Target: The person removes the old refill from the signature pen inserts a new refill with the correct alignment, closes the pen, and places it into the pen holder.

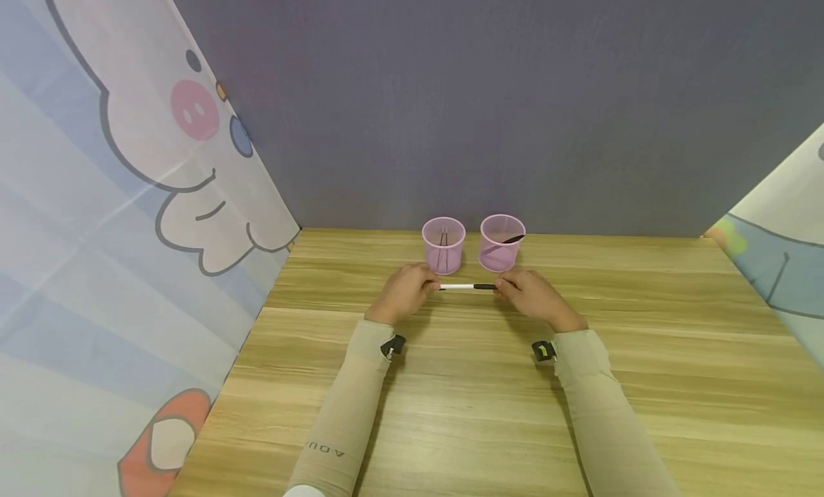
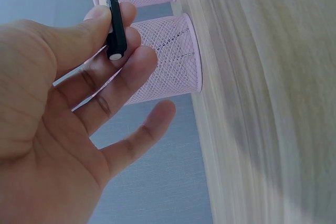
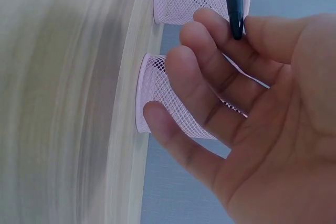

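Note:
A slim pen (image 1: 458,287) with a white barrel and black ends is held level between my two hands, just in front of two pink mesh cups. My left hand (image 1: 405,291) pinches the end with the black clip (image 2: 117,30) between thumb and fingers. At the other end, my right hand (image 1: 531,294) pinches the tapered black part (image 3: 234,3) with thumb and forefinger; its other fingers are bent and spread. Two thin dark sticks show in the left cup (image 1: 444,261). Inside the right cup (image 1: 494,259) leans a black slender object (image 1: 514,239).
The wood-grain table (image 1: 463,411) meets a grey panel (image 1: 489,104) close behind the cups. A cartoon-print curtain (image 1: 129,254) hangs along the left side, and another printed sheet (image 1: 772,239) stands at the right.

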`<state>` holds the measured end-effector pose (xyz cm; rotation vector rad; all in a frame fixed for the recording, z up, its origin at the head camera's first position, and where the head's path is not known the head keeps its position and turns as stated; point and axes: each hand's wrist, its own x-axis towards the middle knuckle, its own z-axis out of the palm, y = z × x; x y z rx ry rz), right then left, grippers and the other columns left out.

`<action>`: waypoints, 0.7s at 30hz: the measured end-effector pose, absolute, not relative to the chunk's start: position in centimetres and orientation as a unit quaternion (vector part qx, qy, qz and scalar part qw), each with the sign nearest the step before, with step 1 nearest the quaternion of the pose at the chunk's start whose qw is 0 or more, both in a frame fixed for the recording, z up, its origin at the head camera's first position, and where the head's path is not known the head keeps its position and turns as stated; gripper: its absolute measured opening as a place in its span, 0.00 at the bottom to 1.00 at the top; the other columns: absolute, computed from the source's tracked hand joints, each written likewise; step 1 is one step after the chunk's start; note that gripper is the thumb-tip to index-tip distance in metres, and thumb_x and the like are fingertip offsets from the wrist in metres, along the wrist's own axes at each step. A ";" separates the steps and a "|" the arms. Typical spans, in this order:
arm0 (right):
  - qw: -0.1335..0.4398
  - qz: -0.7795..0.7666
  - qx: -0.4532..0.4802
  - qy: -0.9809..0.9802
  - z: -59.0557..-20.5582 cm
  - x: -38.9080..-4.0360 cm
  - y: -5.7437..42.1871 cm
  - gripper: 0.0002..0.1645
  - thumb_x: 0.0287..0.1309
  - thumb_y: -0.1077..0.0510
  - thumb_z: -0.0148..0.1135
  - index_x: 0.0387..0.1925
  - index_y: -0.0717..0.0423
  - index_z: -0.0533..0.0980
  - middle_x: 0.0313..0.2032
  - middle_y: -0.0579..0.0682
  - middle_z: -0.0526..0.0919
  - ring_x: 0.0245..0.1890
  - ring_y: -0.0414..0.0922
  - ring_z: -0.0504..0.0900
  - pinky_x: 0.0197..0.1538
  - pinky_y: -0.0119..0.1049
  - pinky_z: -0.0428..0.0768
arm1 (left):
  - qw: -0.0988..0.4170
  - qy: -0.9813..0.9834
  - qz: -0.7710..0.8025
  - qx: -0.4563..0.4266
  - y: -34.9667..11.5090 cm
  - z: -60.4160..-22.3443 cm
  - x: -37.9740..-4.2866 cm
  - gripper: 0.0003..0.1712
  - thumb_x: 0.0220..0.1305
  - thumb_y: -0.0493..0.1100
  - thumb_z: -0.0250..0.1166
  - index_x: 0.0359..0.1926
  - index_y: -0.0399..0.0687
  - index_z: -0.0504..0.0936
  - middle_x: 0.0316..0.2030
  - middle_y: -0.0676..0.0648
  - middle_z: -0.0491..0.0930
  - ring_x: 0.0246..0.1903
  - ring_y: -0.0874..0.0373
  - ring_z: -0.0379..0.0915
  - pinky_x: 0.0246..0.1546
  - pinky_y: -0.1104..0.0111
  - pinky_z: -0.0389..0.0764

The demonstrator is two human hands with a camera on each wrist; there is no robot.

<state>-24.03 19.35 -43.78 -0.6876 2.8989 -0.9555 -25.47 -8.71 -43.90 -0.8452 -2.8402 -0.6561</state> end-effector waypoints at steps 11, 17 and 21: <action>0.011 -0.303 -0.217 0.928 -43.9 -24.0 19.3 0.17 0.76 0.60 0.51 0.30 0.59 0.79 0.24 0.46 0.77 0.27 0.41 0.73 0.35 0.37 0.72 | 0.052 -0.935 -0.217 -0.276 -8.7 -44.0 -25.5 0.07 0.68 0.42 0.68 0.40 0.46 0.90 0.40 0.49 0.87 0.43 0.55 0.84 0.50 0.61 0.84; 0.012 -0.304 -0.214 0.928 -43.8 -24.0 19.3 0.16 0.76 0.61 0.52 0.30 0.60 0.79 0.24 0.47 0.77 0.27 0.42 0.73 0.35 0.37 0.72 | 0.050 -0.936 -0.216 -0.275 -8.7 -43.9 -25.4 0.07 0.69 0.42 0.67 0.41 0.46 0.90 0.40 0.49 0.87 0.44 0.55 0.84 0.51 0.61 0.84; 0.010 -0.304 -0.214 0.928 -43.7 -24.1 19.3 0.16 0.76 0.61 0.52 0.30 0.59 0.79 0.23 0.46 0.76 0.26 0.42 0.72 0.34 0.37 0.71 | 0.049 -0.936 -0.218 -0.274 -8.7 -43.9 -25.4 0.07 0.69 0.42 0.67 0.41 0.46 0.90 0.41 0.49 0.87 0.43 0.55 0.85 0.51 0.61 0.84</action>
